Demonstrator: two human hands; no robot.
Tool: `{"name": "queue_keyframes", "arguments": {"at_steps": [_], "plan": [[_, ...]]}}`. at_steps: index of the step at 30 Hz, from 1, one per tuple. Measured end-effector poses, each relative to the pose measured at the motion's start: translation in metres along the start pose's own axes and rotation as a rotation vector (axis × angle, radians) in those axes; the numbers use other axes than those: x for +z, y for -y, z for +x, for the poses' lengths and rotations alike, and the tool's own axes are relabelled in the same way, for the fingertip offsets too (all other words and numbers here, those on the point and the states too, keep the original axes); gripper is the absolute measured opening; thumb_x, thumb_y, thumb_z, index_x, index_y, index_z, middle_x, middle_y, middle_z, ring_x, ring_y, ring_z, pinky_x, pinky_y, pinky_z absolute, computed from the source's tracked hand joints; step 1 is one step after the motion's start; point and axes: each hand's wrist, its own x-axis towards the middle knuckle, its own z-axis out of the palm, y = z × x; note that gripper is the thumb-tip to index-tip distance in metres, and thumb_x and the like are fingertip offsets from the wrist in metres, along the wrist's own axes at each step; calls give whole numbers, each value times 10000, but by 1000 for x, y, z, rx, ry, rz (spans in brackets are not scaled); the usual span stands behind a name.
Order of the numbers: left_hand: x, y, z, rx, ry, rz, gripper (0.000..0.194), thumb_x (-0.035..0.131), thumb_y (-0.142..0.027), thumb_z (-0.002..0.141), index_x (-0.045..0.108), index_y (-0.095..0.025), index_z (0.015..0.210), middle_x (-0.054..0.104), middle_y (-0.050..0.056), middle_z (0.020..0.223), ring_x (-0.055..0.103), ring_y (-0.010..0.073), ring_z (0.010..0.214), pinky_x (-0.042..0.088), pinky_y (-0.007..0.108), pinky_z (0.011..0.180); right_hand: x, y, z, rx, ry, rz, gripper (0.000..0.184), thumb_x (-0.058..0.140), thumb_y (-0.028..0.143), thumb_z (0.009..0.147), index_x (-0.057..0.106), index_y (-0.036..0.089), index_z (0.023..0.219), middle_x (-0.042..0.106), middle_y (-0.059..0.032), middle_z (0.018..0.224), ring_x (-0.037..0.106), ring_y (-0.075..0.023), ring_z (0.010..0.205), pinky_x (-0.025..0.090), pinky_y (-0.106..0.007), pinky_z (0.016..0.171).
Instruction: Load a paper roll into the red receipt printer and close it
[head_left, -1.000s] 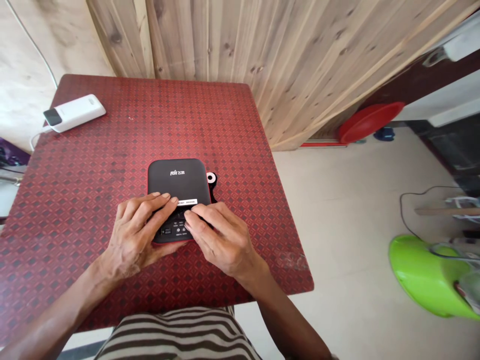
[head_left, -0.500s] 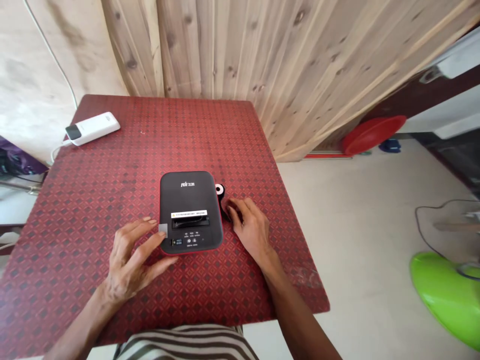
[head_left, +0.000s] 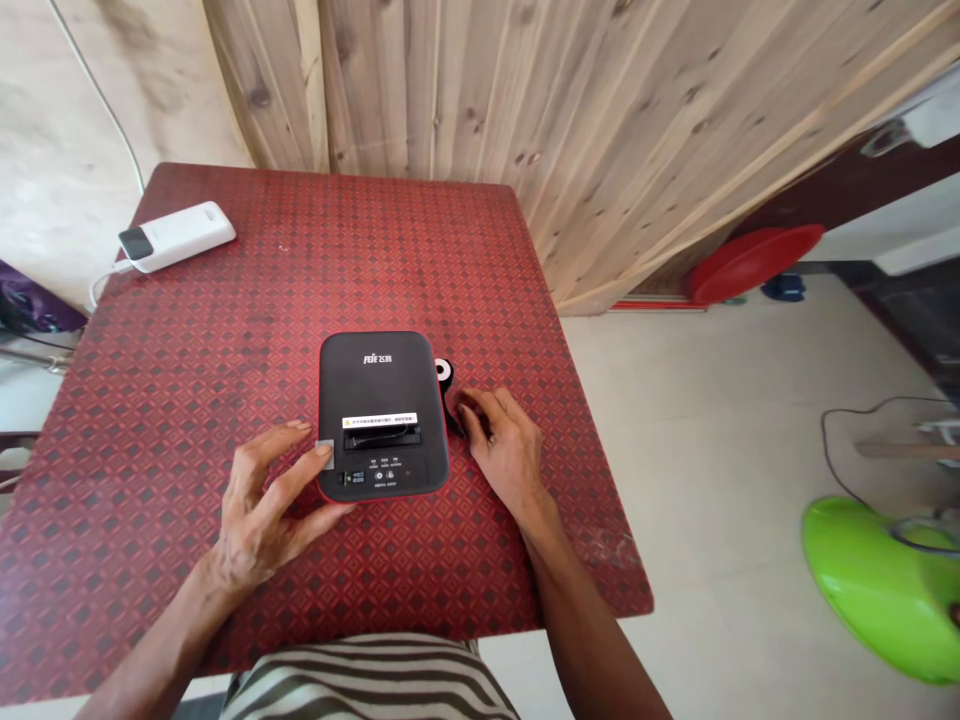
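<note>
A black printer point(head_left: 379, 390) with a red lower edge lies flat on the table. It has a paper slot, a white warning label and small buttons near its front. My left hand point(head_left: 266, 500) has its fingers spread at the printer's left front corner. The index fingertip rests on a grey tab point(head_left: 324, 454) there, and the thumb is by the front edge. Against the printer's right side is a black strip point(head_left: 452, 415) with a round white end point(head_left: 444, 370). My right hand point(head_left: 504, 440) is closed, thumb and fingertips together at this strip; the fingertips partly hide it.
The red patterned table point(head_left: 360, 270) meets a wooden plank wall point(head_left: 465, 90). A white power bank point(head_left: 180, 237) with a cable lies at the far left corner. On the floor to the right are a green plastic stool point(head_left: 862, 580) and a red basin point(head_left: 757, 262).
The view has shifted slightly. Left index fingertip stays on the grey tab, and my right hand remains at the black strip. The printer keeps its place on the table.
</note>
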Motion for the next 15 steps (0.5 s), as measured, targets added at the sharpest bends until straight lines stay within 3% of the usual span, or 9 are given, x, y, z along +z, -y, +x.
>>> {"name": "queue_keyframes", "arguments": {"at_steps": [7, 15], "plan": [[3, 4, 0, -64, -26, -108, 712, 925, -311, 751, 615, -235, 1387, 603, 146, 1399, 647, 277, 1229, 611, 434, 951, -3, 1, 1, 8, 2, 33, 289, 516, 295, 1065, 742, 151, 1175, 690, -88, 942, 678, -229, 834, 541, -348, 785], [3, 7, 1, -140, 11, -200, 593, 912, -316, 770, 647, -297, 1301, 630, 77, 1367, 660, 269, 1214, 614, 476, 960, -3, 3, 1, 35, 6, 62, 259, 526, 298, 1060, 739, 190, 1159, 696, -81, 961, 680, -222, 854, 556, -354, 796]]}}
